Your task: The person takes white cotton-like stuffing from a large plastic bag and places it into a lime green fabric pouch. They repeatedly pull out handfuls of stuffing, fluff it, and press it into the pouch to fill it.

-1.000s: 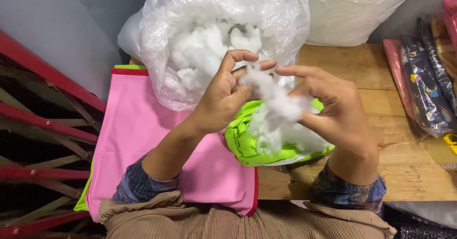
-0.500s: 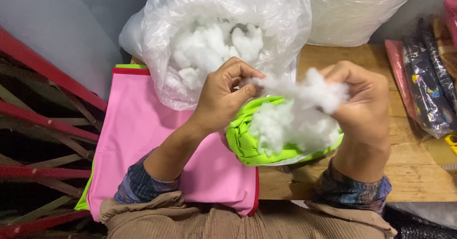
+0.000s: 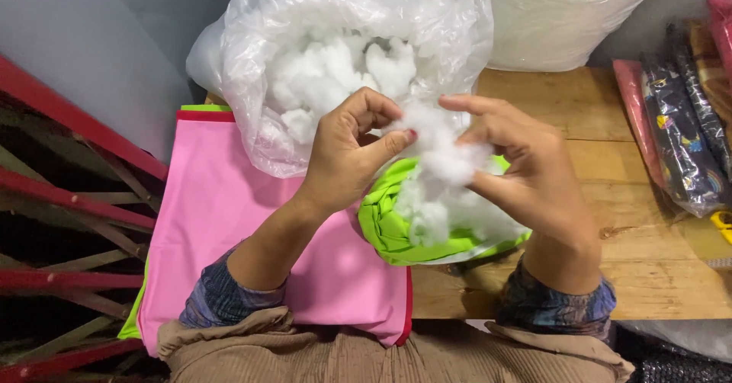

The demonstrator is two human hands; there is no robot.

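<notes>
My left hand (image 3: 351,154) and my right hand (image 3: 526,177) both pinch a clump of white fluffy stuffing (image 3: 442,154) between thumb and fingers. The clump hangs over the mouth of a bright green fabric cover (image 3: 389,230), which is bunched up and partly filled with more white stuffing. Just behind my hands stands a big clear plastic bag (image 3: 259,101), open at the top and holding a heap of the same white stuffing (image 3: 328,78).
A stack of flat fabric pieces with a pink one on top (image 3: 221,223) lies at my left on the wooden table (image 3: 656,269). Folded patterned fabrics in plastic (image 3: 679,139) lie at the right. Another white plastic bag (image 3: 564,17) stands behind. Red metal bars (image 3: 69,200) run along the left.
My hands have come closer together over the green cover, and the wide tuft pulled apart half a second ago is now gathered into a tighter clump between my fingers.
</notes>
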